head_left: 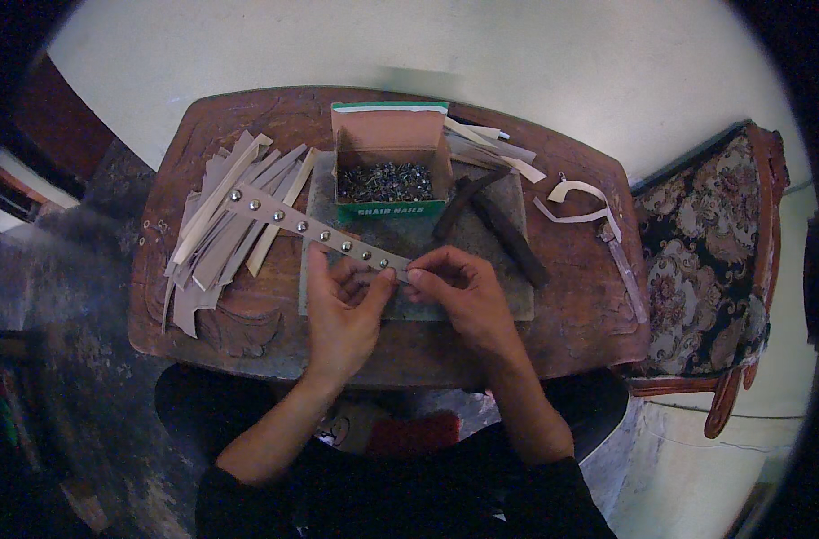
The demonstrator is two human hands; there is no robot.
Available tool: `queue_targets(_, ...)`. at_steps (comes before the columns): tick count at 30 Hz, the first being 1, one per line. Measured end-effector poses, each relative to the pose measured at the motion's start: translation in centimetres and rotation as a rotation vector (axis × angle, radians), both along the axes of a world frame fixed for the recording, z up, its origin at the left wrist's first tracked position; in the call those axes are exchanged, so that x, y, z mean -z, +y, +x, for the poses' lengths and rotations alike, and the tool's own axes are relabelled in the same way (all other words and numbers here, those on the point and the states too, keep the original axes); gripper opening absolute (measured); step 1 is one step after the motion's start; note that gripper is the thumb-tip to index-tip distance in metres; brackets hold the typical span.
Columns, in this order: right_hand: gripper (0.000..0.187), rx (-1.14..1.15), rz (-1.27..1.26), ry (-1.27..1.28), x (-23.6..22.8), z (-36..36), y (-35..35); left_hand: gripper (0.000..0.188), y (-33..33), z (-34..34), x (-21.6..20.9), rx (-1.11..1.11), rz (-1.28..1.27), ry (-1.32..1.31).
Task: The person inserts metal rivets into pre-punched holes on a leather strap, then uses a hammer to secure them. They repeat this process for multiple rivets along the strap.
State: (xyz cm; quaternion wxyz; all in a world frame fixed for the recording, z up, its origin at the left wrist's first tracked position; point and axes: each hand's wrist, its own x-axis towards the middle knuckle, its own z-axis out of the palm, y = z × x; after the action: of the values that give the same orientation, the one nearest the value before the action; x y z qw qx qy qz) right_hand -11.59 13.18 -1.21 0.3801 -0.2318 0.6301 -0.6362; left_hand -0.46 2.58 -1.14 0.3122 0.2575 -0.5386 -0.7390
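**Both Hands Found on Studded Strip Above Table**

From my remote post, through the head view, I record the following; the strip, greyish beige with a row of domed metal studs, slants across the centre, its far end over a heap of similar strips at the left, its near end between the two hands. The left hand is narrowed on the strip, thumb against the edge by the nearest stud, other fingers curled below; the right hand pinches the near end between thumb and forefinger. Whether a small item also sits in that right pinch I cannot fairly say, the fingertips covering the spot.

Beyond the hands I note an open green cardboard box, lid raised, holding loose nails; it stands on a flat grey board, which also lies beneath the hands; just right of the box are two dark bars, with more pale strips behind them; a curled band lies apart at the table's right side. Beside the table I see a chair with floral upholstery; its frame is reddish brown wood.
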Motion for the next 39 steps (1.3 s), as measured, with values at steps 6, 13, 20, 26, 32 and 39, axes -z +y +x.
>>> queue_targets(6, 0.015, 0.027, -0.020, -0.036, 0.6, 0.2, -0.3, 0.048, -0.2, -0.1, 0.8, 0.028, -0.002, 0.040)
queue_targets(13, 0.025, 0.029, 0.011, 0.008, -0.1, 0.4, -0.5, 0.054, -0.3, -0.1, 1.5, 0.016, -0.002, 0.015)
queue_targets(20, 0.024, 0.031, -0.004, 0.038, 0.3, 0.4, -0.5, 0.050, -0.2, -0.3, 1.1, 0.008, -0.023, 0.003)
queue_targets(26, 0.024, 0.040, -0.008, 0.042, 0.6, 0.4, -0.6, 0.051, -0.1, -0.3, 1.0, -0.009, -0.036, -0.002)
queue_targets(32, 0.021, 0.077, 0.052, 0.152, 0.5, 0.7, -0.7, 0.049, 0.2, -0.3, 0.7, -0.027, -0.061, -0.018)
queue_targets(39, 0.018, 0.107, 0.051, 0.179, 0.9, 1.0, -0.9, 0.047, 0.1, -0.3, 0.8, -0.011, -0.072, -0.039)
